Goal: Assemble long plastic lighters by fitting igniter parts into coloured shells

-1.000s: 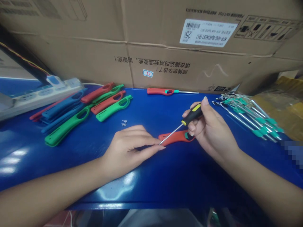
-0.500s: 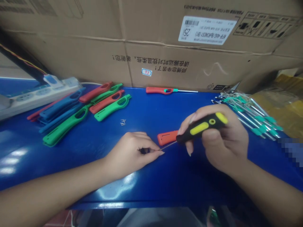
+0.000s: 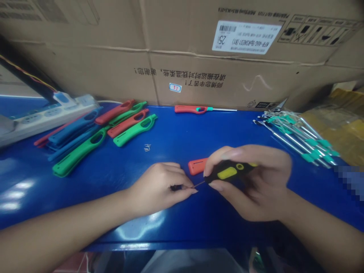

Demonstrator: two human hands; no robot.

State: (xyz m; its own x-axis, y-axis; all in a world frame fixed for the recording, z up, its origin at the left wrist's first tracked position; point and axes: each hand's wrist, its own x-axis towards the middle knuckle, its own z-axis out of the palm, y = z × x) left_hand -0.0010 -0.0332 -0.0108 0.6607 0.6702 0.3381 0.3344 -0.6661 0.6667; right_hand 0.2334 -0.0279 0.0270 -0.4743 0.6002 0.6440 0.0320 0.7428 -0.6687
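Observation:
My right hand (image 3: 253, 182) is wrapped round the black and yellow handle of a screwdriver (image 3: 226, 172), held nearly level with its thin shaft pointing left. My left hand (image 3: 162, 187) rests on the blue table (image 3: 182, 212) with thumb and fingers pinched together at the shaft's tip; whatever is between them is too small to make out. A red plastic handle piece (image 3: 196, 166) lies on the table just behind both hands, partly hidden by my right fingers.
Red, green and blue plastic handle shells (image 3: 93, 132) lie in a heap at the left, by a white power strip (image 3: 42, 115). One assembled red lighter (image 3: 200, 109) lies at the back. A bundle of metal rods with green fittings (image 3: 298, 136) lies right. Small screws (image 3: 147, 148) sit mid-table. Cardboard boxes (image 3: 182, 53) wall the back.
My right hand has swung the screwdriver from a steep tilt down to nearly level and come nearer me. My left hand's fingers have closed into a pinch at the tip.

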